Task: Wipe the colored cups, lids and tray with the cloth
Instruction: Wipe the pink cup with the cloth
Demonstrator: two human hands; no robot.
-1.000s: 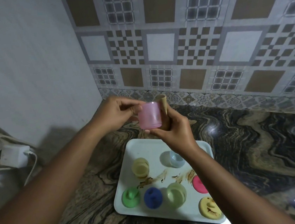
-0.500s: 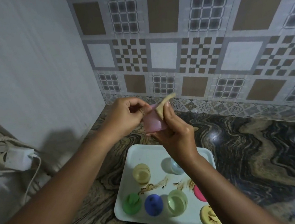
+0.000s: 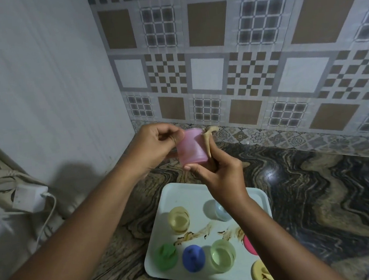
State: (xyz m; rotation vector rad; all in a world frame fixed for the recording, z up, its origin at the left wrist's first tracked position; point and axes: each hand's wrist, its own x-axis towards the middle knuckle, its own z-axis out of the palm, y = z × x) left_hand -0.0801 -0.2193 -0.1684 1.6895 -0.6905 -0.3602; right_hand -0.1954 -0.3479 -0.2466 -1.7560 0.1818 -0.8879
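Patterned tile backsplash (image 3: 239, 64), plain wall (image 3: 35, 87) left, marbled dark countertop (image 3: 323, 193).

I see both bare forearms reaching in from the bottom edge, left from the lower left and right from the lower right, with the hands meeting mid-frame. Left hand (image 3: 156, 143) is raised, fingers curled, pinching the left side of the pink cup (image 3: 191, 148) near its rim. Right hand (image 3: 221, 172) sits just below and to the right, back of the hand toward me, thumb under the cup's base, fingers curled round the cloth (image 3: 208, 137).
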